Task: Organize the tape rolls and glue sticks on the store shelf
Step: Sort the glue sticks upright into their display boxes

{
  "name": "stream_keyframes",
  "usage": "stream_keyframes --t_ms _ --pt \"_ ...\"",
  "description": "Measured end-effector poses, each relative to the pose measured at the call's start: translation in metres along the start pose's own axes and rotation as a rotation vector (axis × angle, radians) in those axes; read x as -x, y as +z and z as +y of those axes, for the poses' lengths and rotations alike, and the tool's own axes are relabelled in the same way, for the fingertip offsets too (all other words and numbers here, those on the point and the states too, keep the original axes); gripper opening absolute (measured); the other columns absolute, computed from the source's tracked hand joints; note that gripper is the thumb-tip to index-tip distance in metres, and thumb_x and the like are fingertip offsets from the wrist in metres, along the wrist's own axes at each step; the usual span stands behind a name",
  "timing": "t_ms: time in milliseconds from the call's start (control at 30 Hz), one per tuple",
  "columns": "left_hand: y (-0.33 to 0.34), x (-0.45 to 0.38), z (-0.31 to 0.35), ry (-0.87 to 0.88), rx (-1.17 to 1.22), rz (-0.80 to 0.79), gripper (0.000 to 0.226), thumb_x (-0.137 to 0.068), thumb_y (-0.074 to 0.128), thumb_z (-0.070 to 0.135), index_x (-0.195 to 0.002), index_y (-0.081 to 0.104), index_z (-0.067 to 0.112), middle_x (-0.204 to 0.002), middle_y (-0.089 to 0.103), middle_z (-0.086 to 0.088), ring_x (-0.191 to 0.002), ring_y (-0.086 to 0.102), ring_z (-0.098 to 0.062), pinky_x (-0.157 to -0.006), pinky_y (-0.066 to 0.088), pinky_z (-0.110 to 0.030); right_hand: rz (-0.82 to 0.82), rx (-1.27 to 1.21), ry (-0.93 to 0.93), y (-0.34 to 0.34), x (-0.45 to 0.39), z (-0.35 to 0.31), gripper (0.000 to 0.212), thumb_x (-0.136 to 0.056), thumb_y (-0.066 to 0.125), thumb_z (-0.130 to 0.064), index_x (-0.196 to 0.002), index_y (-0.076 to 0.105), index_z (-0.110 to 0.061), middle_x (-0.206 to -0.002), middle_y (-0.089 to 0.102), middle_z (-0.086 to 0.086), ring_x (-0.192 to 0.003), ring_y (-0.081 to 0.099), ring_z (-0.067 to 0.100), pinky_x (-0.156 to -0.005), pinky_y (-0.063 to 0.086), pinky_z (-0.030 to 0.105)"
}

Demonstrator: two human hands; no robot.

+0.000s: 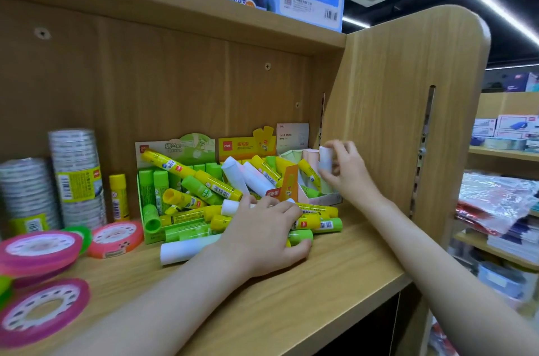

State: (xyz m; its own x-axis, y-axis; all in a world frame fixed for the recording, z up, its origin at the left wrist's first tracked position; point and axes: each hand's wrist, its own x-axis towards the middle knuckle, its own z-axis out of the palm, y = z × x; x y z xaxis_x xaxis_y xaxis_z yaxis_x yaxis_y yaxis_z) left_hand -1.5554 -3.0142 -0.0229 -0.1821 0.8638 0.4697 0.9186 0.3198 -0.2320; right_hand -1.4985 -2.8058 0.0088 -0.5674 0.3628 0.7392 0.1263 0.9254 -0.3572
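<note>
Right now your right hand pinches a white glue stick upright between curled fingers and thumb, poised at the pale display box in the shelf's back right corner, probably so it can drop in standing beside the pastel sticks already there. Your left hand lies curled over the loose pile of glue sticks, thumb hooked round a green one at the pile's front edge, likely gathering several or keeping the smooth round tubes from rolling off the wooden shelf. That pile is a jumble of glossy yellow, green and white plastic cylinders spilling from the green display box and the orange display box. One yellow glue stick stands alone just left of them. Further left, two wrapped stacks of clear tape rolls stand on end, and flat pink tape rolls lie near the front, well apart from your hands.
</note>
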Motion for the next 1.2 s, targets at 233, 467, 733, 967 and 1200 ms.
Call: stream_keyframes --t_ms 233,467,733,967,1200 --pt "0.0 0.0 0.0 -0.002 -0.003 -0.006 0.083 -0.064 -0.001 0.065 -0.123 0.043 0.026 -0.131 0.05 0.011 -0.122 0.041 -0.016 -0.094 0.025 -0.039 0.108 -0.065 -0.017 -0.008 0.009 -0.008 0.053 -0.091 0.05 -0.009 -0.139 0.029 -0.014 -0.094 0.054 0.005 -0.076 0.052 0.023 -0.071 0.042 0.034" --pt "0.0 -0.001 0.0 -0.004 0.006 -0.014 0.081 -0.066 0.0 0.064 -0.124 0.042 0.027 -0.131 0.049 0.011 -0.122 0.04 -0.016 -0.098 0.024 -0.041 -0.187 0.17 0.108 0.011 -0.011 0.0 0.042 -0.079 0.061 -0.012 -0.12 0.052 -0.011 -0.113 0.059 0.012 -0.103 0.055 0.031 -0.082 0.044 0.036" --pt "-0.002 0.0 0.0 -0.007 0.016 -0.035 0.087 -0.063 -0.003 0.065 -0.133 0.037 0.032 -0.14 0.042 0.014 -0.128 0.034 -0.012 -0.101 0.02 -0.039 -0.161 0.205 0.163 0.016 -0.021 0.0 0.026 -0.077 0.061 -0.007 -0.102 0.056 -0.011 -0.101 0.062 0.014 -0.093 0.058 0.034 -0.067 0.042 0.033" --pt "-0.001 0.0 0.001 -0.003 0.0 -0.044 0.081 -0.068 0.0 0.066 -0.13 0.038 0.03 -0.139 0.043 0.014 -0.126 0.038 -0.014 -0.099 0.024 -0.04 -0.227 -0.355 0.342 -0.041 0.015 -0.032 0.013 -0.077 0.074 -0.021 -0.087 0.065 -0.017 -0.065 0.058 0.001 -0.051 0.047 0.011 -0.045 0.036 0.019" --pt "0.0 0.001 0.001 -0.037 -0.026 -0.005 0.088 -0.063 -0.005 0.066 -0.131 0.038 0.032 -0.142 0.035 0.011 -0.127 0.033 -0.016 -0.101 0.024 -0.037 -0.437 -0.185 0.123 -0.02 0.028 -0.028 0.015 -0.074 0.076 -0.019 -0.084 0.066 -0.015 -0.076 0.061 0.0 -0.073 0.054 0.011 -0.064 0.042 0.027"
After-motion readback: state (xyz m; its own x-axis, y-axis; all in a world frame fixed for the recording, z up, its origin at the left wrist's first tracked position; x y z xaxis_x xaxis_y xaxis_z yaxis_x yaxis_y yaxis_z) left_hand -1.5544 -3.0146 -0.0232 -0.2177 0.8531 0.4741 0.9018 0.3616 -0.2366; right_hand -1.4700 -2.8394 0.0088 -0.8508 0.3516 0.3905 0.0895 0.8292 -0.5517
